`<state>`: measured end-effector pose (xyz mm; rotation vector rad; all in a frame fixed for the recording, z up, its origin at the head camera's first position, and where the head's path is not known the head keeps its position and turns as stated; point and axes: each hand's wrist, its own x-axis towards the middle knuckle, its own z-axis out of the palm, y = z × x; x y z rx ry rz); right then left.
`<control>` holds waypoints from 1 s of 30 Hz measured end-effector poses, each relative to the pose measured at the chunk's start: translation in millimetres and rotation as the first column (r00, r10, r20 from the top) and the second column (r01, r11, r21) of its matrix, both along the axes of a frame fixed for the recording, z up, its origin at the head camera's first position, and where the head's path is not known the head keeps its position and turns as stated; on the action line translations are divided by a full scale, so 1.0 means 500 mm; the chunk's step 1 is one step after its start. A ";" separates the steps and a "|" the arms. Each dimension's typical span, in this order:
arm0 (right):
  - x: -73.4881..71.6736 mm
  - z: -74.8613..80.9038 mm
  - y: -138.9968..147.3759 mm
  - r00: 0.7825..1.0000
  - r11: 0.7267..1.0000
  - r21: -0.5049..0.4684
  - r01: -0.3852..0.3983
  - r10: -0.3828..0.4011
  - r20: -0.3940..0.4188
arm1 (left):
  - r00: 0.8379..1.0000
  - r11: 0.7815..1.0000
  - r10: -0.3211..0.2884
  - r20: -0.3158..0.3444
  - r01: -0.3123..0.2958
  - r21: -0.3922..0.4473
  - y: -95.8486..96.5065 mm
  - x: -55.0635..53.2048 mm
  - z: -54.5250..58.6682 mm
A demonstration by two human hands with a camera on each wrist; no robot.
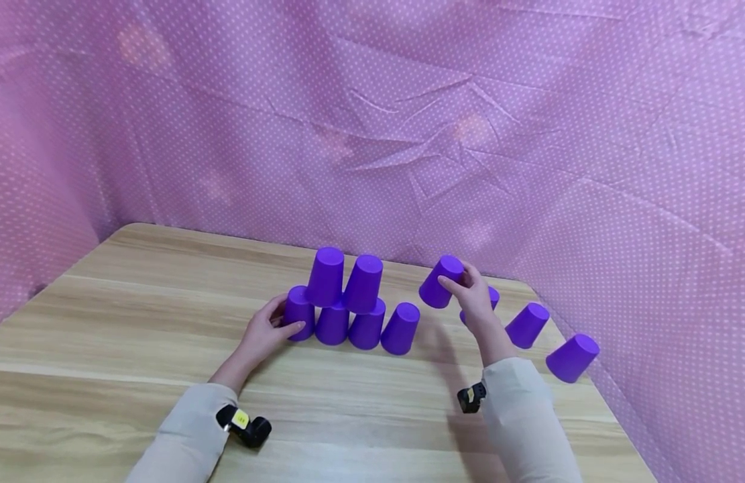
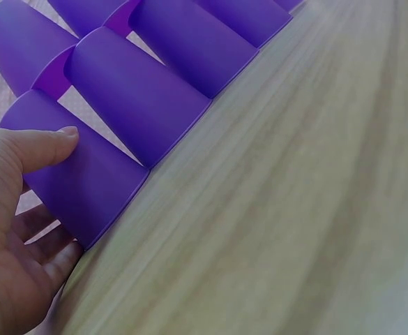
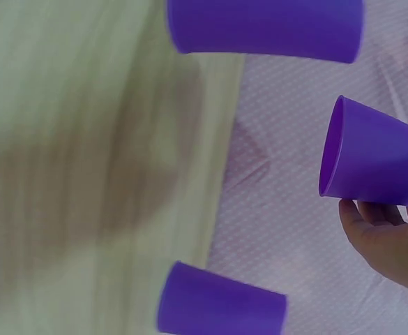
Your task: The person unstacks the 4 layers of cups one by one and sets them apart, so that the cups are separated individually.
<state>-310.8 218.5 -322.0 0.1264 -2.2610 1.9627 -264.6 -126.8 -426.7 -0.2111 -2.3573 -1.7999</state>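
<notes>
Purple cups stand upside down in a bottom row of several, with two more, a left upper cup (image 1: 325,276) and a right upper cup (image 1: 363,284), resting across its left part. My left hand (image 1: 266,333) grips the leftmost bottom cup (image 2: 85,171), thumb on the near side and fingers round the far side. The row ends on the right with a bottom cup (image 1: 400,329) that bears nothing. In the air right of the stack, my right hand (image 1: 473,298) holds another purple cup (image 1: 440,285), mouth down and slightly tilted. The right wrist view shows this cup (image 3: 378,150) above my fingers.
Three more upside-down cups stand at the right: one cup (image 1: 494,295) partly hidden behind my right hand, a middle cup (image 1: 528,325), and a cup (image 1: 572,359) near the right edge of the wooden table (image 1: 348,416). A pink dotted cloth (image 1: 372,121) hangs behind and beside the table.
</notes>
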 end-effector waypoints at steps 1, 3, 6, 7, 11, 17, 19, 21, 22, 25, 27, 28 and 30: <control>-0.004 -0.007 0.002 1.000 1.000 -0.001 0.016 -0.016 0.010 | 1.000 1.000 0.002 0.001 -0.002 -0.007 0.000 0.000 0.000; -0.013 -0.021 0.006 0.999 0.999 0.003 0.041 -0.041 0.028 | 1.000 1.000 0.005 0.001 -0.005 -0.007 0.000 0.001 -0.001; -0.023 -0.038 0.009 0.996 0.997 -0.007 0.071 -0.071 0.054 | 1.000 1.000 0.006 -0.001 -0.006 -0.006 0.000 0.001 -0.002; -0.026 -0.042 0.009 0.995 0.997 -0.013 0.077 -0.076 0.062 | 1.000 1.000 0.005 -0.001 -0.005 -0.007 0.000 0.001 -0.003; -0.035 -0.056 0.008 0.993 0.996 -0.011 0.093 -0.092 0.079 | 1.000 1.000 0.006 -0.002 -0.006 -0.003 0.000 0.001 -0.002; -0.050 -0.075 0.002 0.992 0.995 0.030 0.100 -0.102 0.080 | 1.000 1.000 0.008 0.002 -0.008 0.004 0.001 0.001 -0.001; -0.055 -0.081 0.000 0.990 0.993 0.023 0.113 -0.114 0.084 | 1.000 1.000 0.011 0.005 -0.011 -0.001 0.001 0.001 0.000; -0.059 -0.086 -0.001 0.988 0.993 0.014 0.121 -0.122 0.092 | 1.000 1.000 0.013 0.008 -0.013 -0.004 0.001 0.001 0.000; -0.061 -0.088 -0.002 0.987 0.992 0.006 0.124 -0.124 0.099 | 1.000 1.000 0.012 0.007 -0.012 -0.007 0.001 0.001 0.000; -0.067 -0.094 -0.002 0.984 0.992 -0.009 0.129 -0.127 0.121 | 1.000 1.000 0.015 0.005 -0.015 -0.002 0.001 0.001 0.001; -0.070 -0.099 -0.002 0.983 0.991 -0.015 0.131 -0.128 0.132 | 1.000 1.000 0.014 0.003 -0.014 0.002 0.001 0.001 0.001; -0.072 -0.101 -0.002 0.981 0.991 -0.012 0.137 -0.134 0.138 | 1.000 1.000 0.011 0.001 -0.011 0.002 0.001 0.001 0.000; -0.075 -0.106 -0.002 0.978 0.989 -0.003 0.151 -0.149 0.149 | 1.000 1.000 0.010 0.002 -0.010 0.009 0.001 0.000 0.000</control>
